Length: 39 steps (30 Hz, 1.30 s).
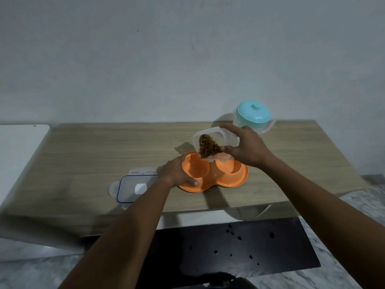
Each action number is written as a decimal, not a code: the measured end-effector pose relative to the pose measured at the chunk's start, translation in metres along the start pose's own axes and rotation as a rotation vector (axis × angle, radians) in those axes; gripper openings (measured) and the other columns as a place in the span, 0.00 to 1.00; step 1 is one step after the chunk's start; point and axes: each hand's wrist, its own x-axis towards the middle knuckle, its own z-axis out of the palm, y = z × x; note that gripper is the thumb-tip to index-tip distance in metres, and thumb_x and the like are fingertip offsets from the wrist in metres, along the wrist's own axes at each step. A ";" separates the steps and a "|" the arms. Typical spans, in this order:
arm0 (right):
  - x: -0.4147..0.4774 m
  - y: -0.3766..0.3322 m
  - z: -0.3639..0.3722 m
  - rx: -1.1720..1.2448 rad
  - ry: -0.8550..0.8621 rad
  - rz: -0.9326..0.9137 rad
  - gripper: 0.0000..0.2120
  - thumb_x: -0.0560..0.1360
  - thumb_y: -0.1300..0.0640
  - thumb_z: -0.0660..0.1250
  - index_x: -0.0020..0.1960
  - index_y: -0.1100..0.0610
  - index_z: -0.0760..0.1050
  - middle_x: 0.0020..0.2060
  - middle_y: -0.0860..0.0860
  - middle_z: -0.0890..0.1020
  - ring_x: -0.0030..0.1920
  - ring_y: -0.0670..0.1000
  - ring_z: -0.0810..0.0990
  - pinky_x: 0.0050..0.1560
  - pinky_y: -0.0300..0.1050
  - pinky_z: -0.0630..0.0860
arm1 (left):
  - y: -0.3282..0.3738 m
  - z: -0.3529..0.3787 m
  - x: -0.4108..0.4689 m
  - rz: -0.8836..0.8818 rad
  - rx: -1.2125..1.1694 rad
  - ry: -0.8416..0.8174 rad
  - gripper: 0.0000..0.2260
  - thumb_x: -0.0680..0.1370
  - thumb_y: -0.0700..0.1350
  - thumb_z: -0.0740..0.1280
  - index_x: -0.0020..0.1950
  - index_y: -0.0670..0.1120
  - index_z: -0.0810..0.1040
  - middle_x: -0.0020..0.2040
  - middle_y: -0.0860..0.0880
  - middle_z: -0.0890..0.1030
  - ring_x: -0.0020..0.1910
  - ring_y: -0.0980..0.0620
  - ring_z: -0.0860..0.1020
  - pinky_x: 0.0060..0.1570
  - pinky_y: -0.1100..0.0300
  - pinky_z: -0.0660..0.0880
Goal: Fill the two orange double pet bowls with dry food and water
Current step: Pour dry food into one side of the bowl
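Near the front edge of the wood-grain counter (93, 153) a clear snap-lock lid (133, 187) is laid aside, the glossy orange double bowl (229, 178) is steadied mid-counter by the left hand (177, 174) gripping its rim, a clear tub (216, 135) of brown kibble (208, 146) is held tilted over its left well by the right hand (248, 149), and a teal-lidded jug (254, 115) is kept at the far edge.

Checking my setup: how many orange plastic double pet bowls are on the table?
1: an orange double bowl mid-table, left hand on its rim. Another may be nested underneath.
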 end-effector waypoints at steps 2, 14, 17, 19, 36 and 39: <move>0.000 -0.001 0.000 -0.022 -0.003 -0.006 0.34 0.73 0.49 0.75 0.76 0.41 0.67 0.56 0.56 0.76 0.60 0.56 0.74 0.53 0.45 0.66 | 0.001 0.000 0.000 -0.009 -0.018 -0.003 0.50 0.53 0.61 0.81 0.73 0.63 0.65 0.63 0.52 0.79 0.63 0.46 0.76 0.52 0.53 0.71; -0.003 -0.005 -0.002 -0.038 0.006 0.005 0.33 0.73 0.49 0.75 0.75 0.41 0.67 0.51 0.53 0.72 0.60 0.56 0.74 0.54 0.47 0.69 | -0.001 0.002 0.002 -0.008 -0.038 0.012 0.49 0.54 0.61 0.81 0.73 0.62 0.66 0.63 0.53 0.80 0.63 0.48 0.76 0.49 0.56 0.67; -0.005 -0.006 -0.003 -0.039 0.009 0.005 0.33 0.73 0.49 0.75 0.75 0.40 0.67 0.52 0.53 0.71 0.59 0.56 0.74 0.55 0.48 0.70 | -0.001 0.002 0.002 -0.010 -0.056 0.005 0.49 0.55 0.59 0.82 0.74 0.60 0.66 0.64 0.52 0.80 0.63 0.47 0.76 0.49 0.57 0.66; -0.006 -0.008 -0.004 -0.046 0.011 -0.003 0.33 0.74 0.49 0.75 0.76 0.40 0.66 0.52 0.53 0.71 0.59 0.56 0.74 0.55 0.48 0.70 | -0.001 0.003 0.002 -0.013 -0.064 0.003 0.49 0.55 0.59 0.82 0.74 0.60 0.66 0.64 0.52 0.79 0.63 0.47 0.76 0.49 0.57 0.66; -0.007 -0.007 -0.003 -0.037 0.026 0.011 0.34 0.73 0.48 0.75 0.76 0.40 0.66 0.54 0.54 0.72 0.58 0.55 0.74 0.53 0.46 0.68 | -0.002 0.003 0.002 -0.006 -0.091 0.006 0.49 0.54 0.58 0.83 0.73 0.61 0.67 0.63 0.53 0.80 0.63 0.48 0.76 0.48 0.58 0.67; -0.008 -0.008 -0.003 -0.035 0.030 0.011 0.34 0.74 0.47 0.75 0.76 0.40 0.66 0.54 0.53 0.71 0.57 0.54 0.73 0.54 0.46 0.68 | -0.002 0.003 0.002 -0.003 -0.083 0.010 0.49 0.54 0.58 0.82 0.73 0.61 0.66 0.63 0.52 0.80 0.63 0.48 0.76 0.49 0.57 0.67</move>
